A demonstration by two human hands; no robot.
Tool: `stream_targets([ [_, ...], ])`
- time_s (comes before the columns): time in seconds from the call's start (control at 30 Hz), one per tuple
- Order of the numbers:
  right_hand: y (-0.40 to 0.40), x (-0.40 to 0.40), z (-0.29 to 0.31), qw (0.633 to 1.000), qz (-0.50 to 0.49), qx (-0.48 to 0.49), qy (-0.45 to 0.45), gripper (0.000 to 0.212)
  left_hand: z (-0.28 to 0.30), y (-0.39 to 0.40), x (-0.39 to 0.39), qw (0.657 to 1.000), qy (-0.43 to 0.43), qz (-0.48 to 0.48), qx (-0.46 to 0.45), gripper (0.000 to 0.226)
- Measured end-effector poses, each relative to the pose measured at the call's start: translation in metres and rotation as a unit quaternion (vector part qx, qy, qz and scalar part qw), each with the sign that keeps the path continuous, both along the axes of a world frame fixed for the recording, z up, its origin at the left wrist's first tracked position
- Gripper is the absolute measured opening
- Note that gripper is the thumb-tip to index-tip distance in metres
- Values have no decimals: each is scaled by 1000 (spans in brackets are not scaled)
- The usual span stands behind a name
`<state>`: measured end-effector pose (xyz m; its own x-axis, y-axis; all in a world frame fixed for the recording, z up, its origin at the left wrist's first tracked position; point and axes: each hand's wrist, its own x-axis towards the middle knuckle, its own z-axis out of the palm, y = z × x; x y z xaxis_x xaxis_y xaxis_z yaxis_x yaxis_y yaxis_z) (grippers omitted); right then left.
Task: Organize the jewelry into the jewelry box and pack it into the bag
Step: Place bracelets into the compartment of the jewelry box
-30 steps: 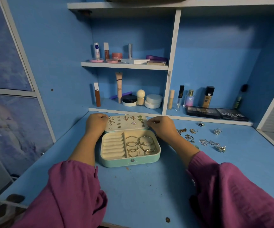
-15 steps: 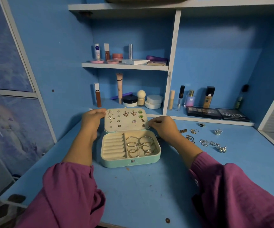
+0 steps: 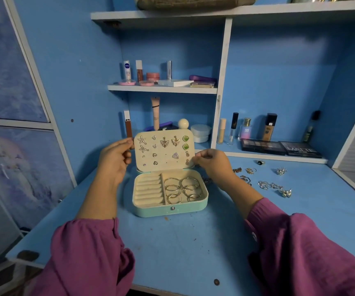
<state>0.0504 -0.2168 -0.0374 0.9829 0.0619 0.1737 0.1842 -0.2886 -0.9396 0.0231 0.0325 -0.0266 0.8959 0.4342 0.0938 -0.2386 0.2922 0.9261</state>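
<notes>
Sleeves: we see two long sleeves in a magenta-purple cloth, one on each arm, both loose and full.
Left sleeve (image 3: 87, 255): we note it gathers into soft folds and ends in a bunched cuff partway along the forearm.
Right sleeve (image 3: 313, 251): we see the same cloth, puffed wide, with creases running along it; its cuff ends partway along the forearm, and we make out a small pale button at the cuff edge.
Forearms: bare from the cuffs to the wrists.
Left hand (image 3: 114, 161): we see no ring, watch or bracelet.
Right hand (image 3: 211, 165): bare likewise, so far as we can tell.
</notes>
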Motion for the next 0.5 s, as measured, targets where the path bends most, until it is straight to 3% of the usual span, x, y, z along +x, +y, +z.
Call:
stream_targets([
  [0.23, -11, -12, 2, 998, 48, 38, -2, 4, -3, -3, -9, 1000, 0, -19, -9, 17],
  [0.33, -16, -17, 2, 997, 63, 36, -14, 15, -4, -5, -11, 1000, 18, -11, -3, 14],
  [0.5, -20, -19, -1, 998, 59, 13, -24, 13, -6, -3, -18, 999, 26, -24, 3, 8],
])
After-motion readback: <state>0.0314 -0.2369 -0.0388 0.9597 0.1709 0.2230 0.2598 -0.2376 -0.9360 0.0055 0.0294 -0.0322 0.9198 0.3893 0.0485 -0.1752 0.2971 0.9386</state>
